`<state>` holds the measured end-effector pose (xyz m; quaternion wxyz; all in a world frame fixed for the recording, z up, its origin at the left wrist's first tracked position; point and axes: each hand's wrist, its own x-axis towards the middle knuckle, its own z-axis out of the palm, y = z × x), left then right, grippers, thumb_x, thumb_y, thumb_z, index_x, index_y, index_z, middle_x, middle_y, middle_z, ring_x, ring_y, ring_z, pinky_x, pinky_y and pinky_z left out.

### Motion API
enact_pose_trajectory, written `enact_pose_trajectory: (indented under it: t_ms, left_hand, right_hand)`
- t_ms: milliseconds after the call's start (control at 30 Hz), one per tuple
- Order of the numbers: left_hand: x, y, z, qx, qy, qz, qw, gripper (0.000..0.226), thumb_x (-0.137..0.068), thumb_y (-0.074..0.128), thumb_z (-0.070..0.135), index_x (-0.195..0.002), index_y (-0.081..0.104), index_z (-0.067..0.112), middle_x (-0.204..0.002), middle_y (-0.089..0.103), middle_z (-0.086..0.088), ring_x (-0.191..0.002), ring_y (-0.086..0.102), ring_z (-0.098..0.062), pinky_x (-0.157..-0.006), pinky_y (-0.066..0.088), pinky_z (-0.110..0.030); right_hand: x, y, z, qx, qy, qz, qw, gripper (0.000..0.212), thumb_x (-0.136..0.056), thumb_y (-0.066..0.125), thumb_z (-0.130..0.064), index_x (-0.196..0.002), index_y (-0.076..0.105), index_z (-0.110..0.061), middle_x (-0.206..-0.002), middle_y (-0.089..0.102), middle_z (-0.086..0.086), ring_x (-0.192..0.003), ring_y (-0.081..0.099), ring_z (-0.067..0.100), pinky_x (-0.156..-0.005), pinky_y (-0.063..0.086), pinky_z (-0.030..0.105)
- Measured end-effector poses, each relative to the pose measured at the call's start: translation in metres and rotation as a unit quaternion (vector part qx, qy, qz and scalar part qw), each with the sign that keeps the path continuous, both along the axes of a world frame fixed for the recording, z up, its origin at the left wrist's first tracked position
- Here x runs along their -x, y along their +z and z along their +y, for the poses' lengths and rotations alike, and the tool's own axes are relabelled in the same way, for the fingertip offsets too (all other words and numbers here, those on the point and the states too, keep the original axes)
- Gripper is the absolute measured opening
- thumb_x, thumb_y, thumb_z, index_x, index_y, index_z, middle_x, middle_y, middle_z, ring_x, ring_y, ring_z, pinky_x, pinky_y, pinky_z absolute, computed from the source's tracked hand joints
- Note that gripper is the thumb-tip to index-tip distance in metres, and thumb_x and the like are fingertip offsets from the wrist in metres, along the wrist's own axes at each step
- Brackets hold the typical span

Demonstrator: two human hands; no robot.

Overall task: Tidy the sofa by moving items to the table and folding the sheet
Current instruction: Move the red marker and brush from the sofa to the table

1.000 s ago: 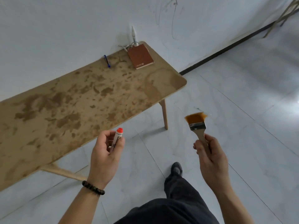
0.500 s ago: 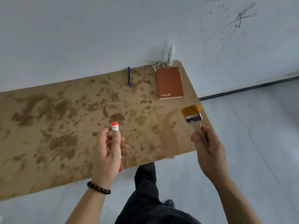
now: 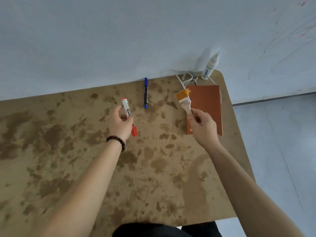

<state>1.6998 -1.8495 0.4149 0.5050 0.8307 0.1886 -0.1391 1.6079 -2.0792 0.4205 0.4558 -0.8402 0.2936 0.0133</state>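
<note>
My left hand (image 3: pixel 120 124) grips a white marker with red ends (image 3: pixel 126 108) over the middle of the stained wooden table (image 3: pixel 68 159). A small paintbrush (image 3: pixel 184 100) with orange bristles and a pale handle is held in my right hand (image 3: pixel 202 128), above the near part of a brown notebook (image 3: pixel 207 103). Both hands reach out over the tabletop. The sofa and the sheet are out of view.
A blue marker (image 3: pixel 145 93) lies near the table's far edge. A white spray bottle (image 3: pixel 210 66) and a tangle of white cable (image 3: pixel 186 77) sit at the far right corner against the wall. Grey tiled floor (image 3: pixel 277 151) lies to the right.
I have stepped up to the table; both hands have moved forward over it, the marker toward the blue marker and the brush over the notebook.
</note>
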Motion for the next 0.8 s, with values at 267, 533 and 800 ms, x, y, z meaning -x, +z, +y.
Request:
enact_pose_trajectory:
  t_ms: [267, 533, 800]
  left_hand:
    - [-0.1, -0.074, -0.043, -0.135, -0.035, 0.0, 0.99, 0.02, -0.085, 0.067, 0.019, -0.097, 0.051, 0.018, -0.09, 0.061, 0.006, -0.08, 0.059, -0.013, -0.061, 0.038, -0.018]
    - [-0.12, -0.115, -0.084, -0.116, -0.184, -0.062, 0.974, 0.033, -0.084, 0.069, 0.037, -0.115, 0.066, 0.026, -0.099, 0.061, 0.005, -0.086, 0.055, -0.008, -0.078, 0.043, -0.022]
    - [-0.115, -0.12, -0.084, -0.162, -0.25, -0.09, 0.95, 0.047, -0.091, 0.054, 0.052, -0.131, 0.058, 0.028, -0.102, 0.05, -0.002, -0.098, 0.047, -0.014, -0.088, 0.038, -0.023]
  right_hand:
    - [-0.114, -0.071, -0.017, 0.034, 0.038, 0.076, 0.996, 0.024, -0.095, 0.055, -0.029, -0.116, 0.067, -0.027, -0.101, 0.067, -0.008, -0.094, 0.061, 0.014, -0.063, 0.039, 0.018]
    - [-0.097, -0.104, -0.027, 0.135, 0.086, 0.025, 0.987, 0.045, -0.097, 0.052, -0.023, -0.141, 0.049, -0.015, -0.124, 0.045, 0.005, -0.11, 0.049, 0.021, -0.091, 0.045, 0.03]
    - [-0.1, -0.105, -0.043, 0.155, 0.183, 0.037, 0.97, 0.054, -0.095, 0.057, -0.026, -0.146, 0.045, -0.012, -0.127, 0.039, 0.009, -0.12, 0.041, 0.024, -0.101, 0.031, 0.023]
